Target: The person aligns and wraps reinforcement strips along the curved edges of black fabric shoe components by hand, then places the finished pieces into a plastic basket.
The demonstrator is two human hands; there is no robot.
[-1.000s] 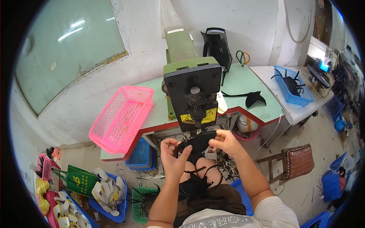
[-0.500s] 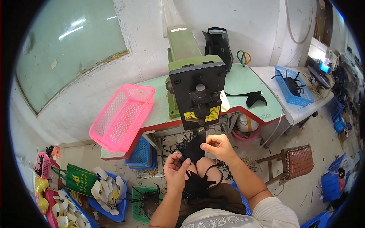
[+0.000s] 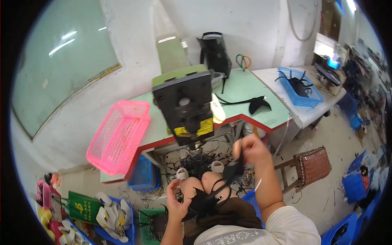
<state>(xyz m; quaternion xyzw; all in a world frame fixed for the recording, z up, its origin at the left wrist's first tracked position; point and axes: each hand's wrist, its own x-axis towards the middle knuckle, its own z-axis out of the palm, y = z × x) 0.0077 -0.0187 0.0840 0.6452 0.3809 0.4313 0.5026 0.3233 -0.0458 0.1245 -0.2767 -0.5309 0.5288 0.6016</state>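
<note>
My right hand, a little blurred, is raised to the right of the machine head and closed on a black fabric piece with thin straps, which hangs below the fingers. My left hand is beside my left thigh, its fingers apart and nothing in them. A heap of black strapped pieces lies on my lap between the hands. In front of me stands a green machine with a black head and a yellow warning label.
On the green table are a pink basket, a black strapped piece and scissors. A blue basket sits on the side table. A stool stands at right. Baskets of pale pieces are at lower left.
My right hand has pulled the black piece away from under the machine head, to the right. My left hand has let go of it and dropped back. The view has shifted slightly.
</note>
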